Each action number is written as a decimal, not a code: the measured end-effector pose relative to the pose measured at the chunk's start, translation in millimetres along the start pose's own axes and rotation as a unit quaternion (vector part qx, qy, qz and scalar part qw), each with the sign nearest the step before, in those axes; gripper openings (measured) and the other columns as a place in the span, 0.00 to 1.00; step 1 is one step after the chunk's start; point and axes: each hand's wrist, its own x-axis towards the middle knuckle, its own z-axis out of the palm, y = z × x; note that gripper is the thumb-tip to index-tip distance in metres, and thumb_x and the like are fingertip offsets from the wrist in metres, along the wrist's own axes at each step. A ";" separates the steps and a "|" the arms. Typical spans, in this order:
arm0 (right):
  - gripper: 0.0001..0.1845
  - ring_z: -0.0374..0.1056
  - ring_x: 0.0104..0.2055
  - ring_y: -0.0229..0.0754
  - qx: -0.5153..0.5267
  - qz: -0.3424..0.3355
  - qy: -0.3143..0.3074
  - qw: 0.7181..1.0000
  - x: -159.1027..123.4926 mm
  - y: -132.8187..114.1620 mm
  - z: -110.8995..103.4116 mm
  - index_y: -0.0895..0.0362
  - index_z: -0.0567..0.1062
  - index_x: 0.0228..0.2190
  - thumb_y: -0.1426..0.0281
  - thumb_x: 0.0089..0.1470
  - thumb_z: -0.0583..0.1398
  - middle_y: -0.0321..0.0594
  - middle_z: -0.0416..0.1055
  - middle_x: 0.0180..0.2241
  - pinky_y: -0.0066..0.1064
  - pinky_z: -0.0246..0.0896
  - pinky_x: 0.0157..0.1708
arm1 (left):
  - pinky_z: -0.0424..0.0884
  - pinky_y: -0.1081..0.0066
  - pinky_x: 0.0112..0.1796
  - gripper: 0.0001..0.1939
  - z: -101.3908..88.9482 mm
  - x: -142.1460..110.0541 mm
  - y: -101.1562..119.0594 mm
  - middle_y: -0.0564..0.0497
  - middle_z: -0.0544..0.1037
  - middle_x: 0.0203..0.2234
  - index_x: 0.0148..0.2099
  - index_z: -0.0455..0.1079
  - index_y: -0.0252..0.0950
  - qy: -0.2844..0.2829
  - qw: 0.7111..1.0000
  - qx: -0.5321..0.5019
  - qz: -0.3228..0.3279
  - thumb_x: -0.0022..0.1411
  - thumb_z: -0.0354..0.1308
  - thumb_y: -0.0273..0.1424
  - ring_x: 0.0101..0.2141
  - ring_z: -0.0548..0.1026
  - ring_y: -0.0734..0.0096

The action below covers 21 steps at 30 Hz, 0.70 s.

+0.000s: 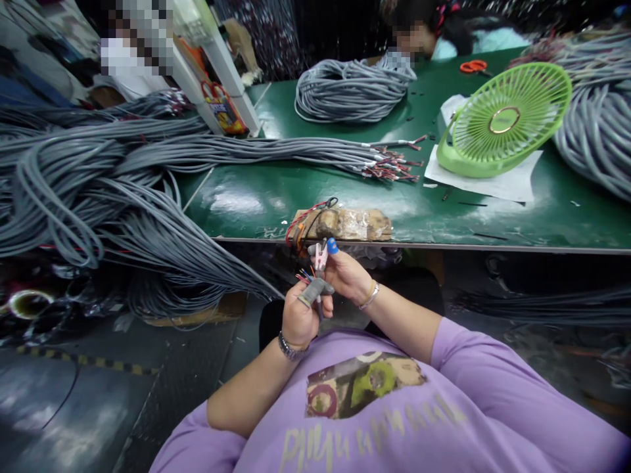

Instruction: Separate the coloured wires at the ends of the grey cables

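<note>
In the head view, my left hand (302, 318) is closed around the end of a grey cable (320, 309), just short of the green table's front edge. Thin coloured wires (304, 274) fan out from that end above my fingers. A grey cover wraps my left thumb. My right hand (349, 277) meets the left one, its fingers pinched on a small white-and-pink piece (320, 256). Blue wrapping covers one right fingertip. What exactly this piece is, and how it joins the wires, is too small to tell.
Ahead on the green table (246, 203) lies a taped wooden block (362, 225) with red and black wires. Behind it runs a grey cable bundle (296, 151). A cable coil (352, 92), green fan (503, 121) and orange scissors (473, 66) are farther back, near another person (444, 46).
</note>
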 end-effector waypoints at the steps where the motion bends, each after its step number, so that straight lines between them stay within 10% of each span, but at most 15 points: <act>1: 0.26 0.59 0.24 0.33 0.003 -0.001 0.005 1.000 0.2 0.6 0.1 0.58 0.76 0.31 0.46 0.49 0.61 0.36 0.68 0.23 0.25 0.58 0.23 | 0.59 0.77 0.14 0.16 0.0 0.3 -0.4 0.53 0.70 0.12 0.27 0.71 0.33 -0.001 1.000 -0.002 -0.003 0.52 0.62 0.43 0.12 0.65 0.77; 14: 0.24 0.64 0.25 0.33 0.023 0.055 -0.046 0.997 -9.6 -9.2 -1.3 0.58 0.76 0.34 0.49 0.56 0.57 0.37 0.72 0.27 0.23 0.58 0.24 | 0.60 0.78 0.16 0.14 -4.4 -10.6 -2.7 0.52 0.72 0.13 0.29 0.73 0.32 -0.016 0.999 0.011 0.040 0.59 0.58 0.39 0.13 0.67 0.77; 21: 0.22 0.57 0.23 0.31 -0.067 -0.089 -0.010 0.994 -11.1 -1.0 -4.3 0.59 0.75 0.29 0.52 0.47 0.65 0.33 0.67 0.22 0.23 0.53 0.22 | 0.62 0.77 0.17 0.13 -3.6 -6.9 -2.8 0.53 0.72 0.14 0.30 0.73 0.32 0.020 0.998 0.005 0.063 0.58 0.59 0.38 0.14 0.67 0.77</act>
